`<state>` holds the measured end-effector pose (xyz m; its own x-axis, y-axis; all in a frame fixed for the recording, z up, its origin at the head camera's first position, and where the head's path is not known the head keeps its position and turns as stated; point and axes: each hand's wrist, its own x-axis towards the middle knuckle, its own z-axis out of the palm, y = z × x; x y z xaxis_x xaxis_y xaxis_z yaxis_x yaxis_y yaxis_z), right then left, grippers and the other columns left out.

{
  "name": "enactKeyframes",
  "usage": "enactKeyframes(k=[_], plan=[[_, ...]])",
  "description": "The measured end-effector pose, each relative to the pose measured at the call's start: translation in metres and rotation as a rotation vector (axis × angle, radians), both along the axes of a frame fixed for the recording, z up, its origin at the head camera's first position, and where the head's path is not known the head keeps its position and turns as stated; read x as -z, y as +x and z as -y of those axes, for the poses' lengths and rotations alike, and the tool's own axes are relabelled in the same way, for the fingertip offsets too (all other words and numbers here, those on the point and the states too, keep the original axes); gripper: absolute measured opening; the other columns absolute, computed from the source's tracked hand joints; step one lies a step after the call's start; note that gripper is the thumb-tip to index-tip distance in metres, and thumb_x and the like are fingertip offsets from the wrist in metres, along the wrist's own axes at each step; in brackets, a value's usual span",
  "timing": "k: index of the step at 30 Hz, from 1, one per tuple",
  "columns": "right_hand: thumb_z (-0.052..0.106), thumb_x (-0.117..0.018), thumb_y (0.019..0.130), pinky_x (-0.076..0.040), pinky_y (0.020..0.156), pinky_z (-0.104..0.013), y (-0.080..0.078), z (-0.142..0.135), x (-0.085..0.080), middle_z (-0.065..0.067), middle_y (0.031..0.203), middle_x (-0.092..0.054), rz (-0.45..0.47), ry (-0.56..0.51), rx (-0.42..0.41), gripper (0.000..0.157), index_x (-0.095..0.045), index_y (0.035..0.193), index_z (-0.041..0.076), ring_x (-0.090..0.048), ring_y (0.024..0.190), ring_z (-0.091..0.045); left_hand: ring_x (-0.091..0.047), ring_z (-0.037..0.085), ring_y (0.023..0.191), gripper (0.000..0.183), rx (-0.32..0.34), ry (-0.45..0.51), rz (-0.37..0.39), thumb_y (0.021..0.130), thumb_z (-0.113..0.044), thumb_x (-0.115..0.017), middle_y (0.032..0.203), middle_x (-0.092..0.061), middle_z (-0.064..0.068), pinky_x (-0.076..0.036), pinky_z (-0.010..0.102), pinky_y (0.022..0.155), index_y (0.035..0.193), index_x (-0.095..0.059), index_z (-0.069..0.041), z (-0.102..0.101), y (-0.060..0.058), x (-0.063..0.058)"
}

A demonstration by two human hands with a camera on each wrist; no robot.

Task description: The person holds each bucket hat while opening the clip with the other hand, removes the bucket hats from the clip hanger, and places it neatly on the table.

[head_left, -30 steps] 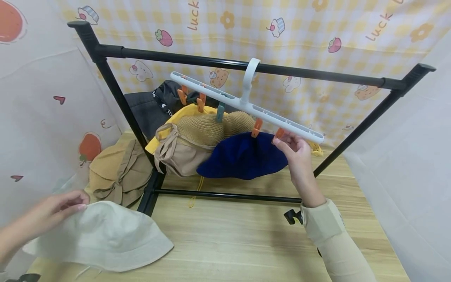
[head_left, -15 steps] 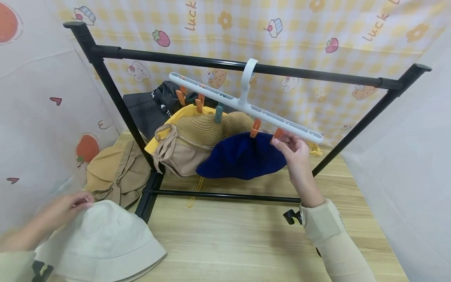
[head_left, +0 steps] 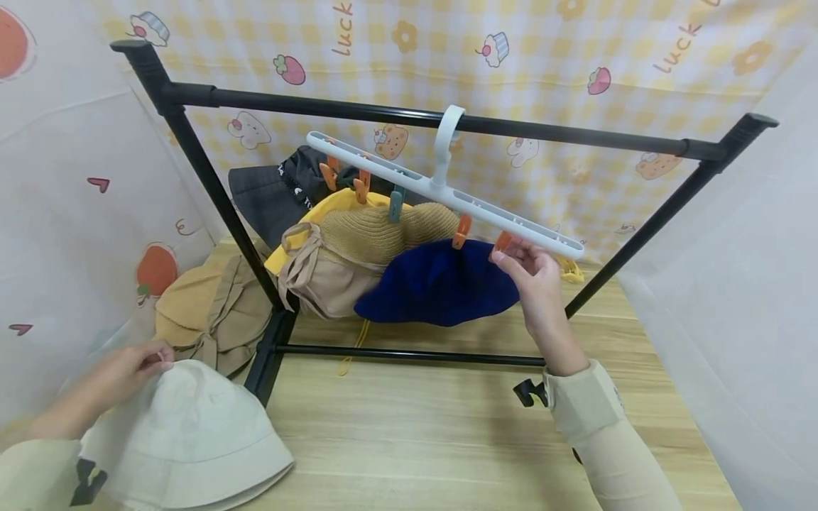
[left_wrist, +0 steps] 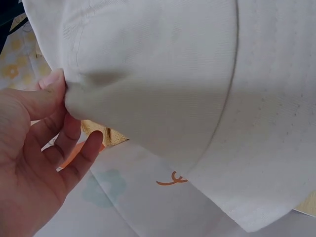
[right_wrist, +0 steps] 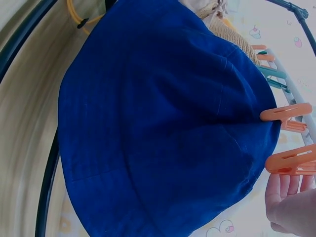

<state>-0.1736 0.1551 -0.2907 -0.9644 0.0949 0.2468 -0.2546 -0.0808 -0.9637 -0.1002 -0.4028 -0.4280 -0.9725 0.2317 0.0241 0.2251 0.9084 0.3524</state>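
Observation:
My left hand (head_left: 131,376) pinches the crown of an off-white bucket hat (head_left: 198,433) between thumb and fingers; the hat hangs brim down at the lower left. In the left wrist view the hat's cloth (left_wrist: 163,84) fills most of the picture, and the other fingers (left_wrist: 86,158) stand off it. My right hand (head_left: 540,280) holds an orange clip (head_left: 501,245) near the right end of a pale blue hanger (head_left: 517,226). Below that clip hangs a navy blue bucket hat (head_left: 441,284), also held by another orange clip (head_left: 461,232).
The hanger hooks over a black rack's top bar (head_left: 307,106). More clips hold a straw hat (head_left: 364,231) with a beige ribbon and a yellow hat (head_left: 332,204). A dark grey hat (head_left: 262,202) lies behind. A tan hat (head_left: 214,312) rests on the wooden table (head_left: 409,426) at left.
My left hand has shifted slightly right with the off-white hat, whose brim has swung downward and left. The right hand stays at the orange clip. The head view has shifted slightly.

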Motion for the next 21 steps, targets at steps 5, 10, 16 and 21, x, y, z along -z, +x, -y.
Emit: enactKeyframes(k=[5, 10, 16, 21], plan=[[0.0, -0.061, 0.085, -0.048, 0.083, -0.018, 0.0, 0.0, 0.001, 0.001, 0.09, -0.059, -0.007, -0.003, -0.013, 0.02, -0.054, 0.102, 0.006, -0.058, 0.084, -0.008, -0.053, 0.009, 0.07, 0.014, -0.015, -0.013, 0.06, 0.08, 0.002, -0.064, 0.078, -0.063, 0.004, -0.045, 0.026, 0.058, 0.081, -0.058, -0.011, -0.003, -0.002, -0.002], [-0.001, -0.061, 0.085, -0.048, 0.084, -0.018, 0.0, 0.0, 0.0, 0.001, 0.09, -0.059, -0.005, -0.007, -0.013, 0.02, -0.053, 0.102, 0.006, -0.058, 0.085, -0.008, -0.047, 0.002, 0.067, 0.013, -0.017, 0.011, 0.086, 0.082, 0.002, -0.063, 0.076, -0.06, 0.001, -0.042, 0.023, 0.056, 0.08, -0.057, -0.009, -0.006, 0.0, -0.006], [0.0, -0.061, 0.085, -0.048, 0.084, -0.018, 0.0, -0.001, 0.0, 0.0, 0.092, -0.058, 0.002, -0.005, -0.008, 0.021, -0.053, 0.103, 0.007, -0.057, 0.086, -0.009, -0.042, -0.009, 0.066, 0.019, 0.065, 0.043, -0.049, 0.076, 0.009, -0.066, 0.072, -0.059, -0.003, -0.043, 0.021, 0.055, 0.076, -0.057, -0.008, -0.009, -0.001, -0.01], [0.001, -0.061, 0.086, -0.048, 0.085, -0.018, 0.0, -0.001, 0.001, 0.0, 0.092, -0.058, 0.004, 0.009, -0.008, 0.02, -0.053, 0.103, 0.007, -0.057, 0.087, -0.009, -0.039, -0.01, 0.061, 0.019, 0.097, 0.002, -0.176, 0.077, 0.007, -0.067, 0.066, -0.054, -0.009, -0.039, 0.021, 0.051, 0.076, -0.058, -0.011, -0.029, -0.009, -0.031]])
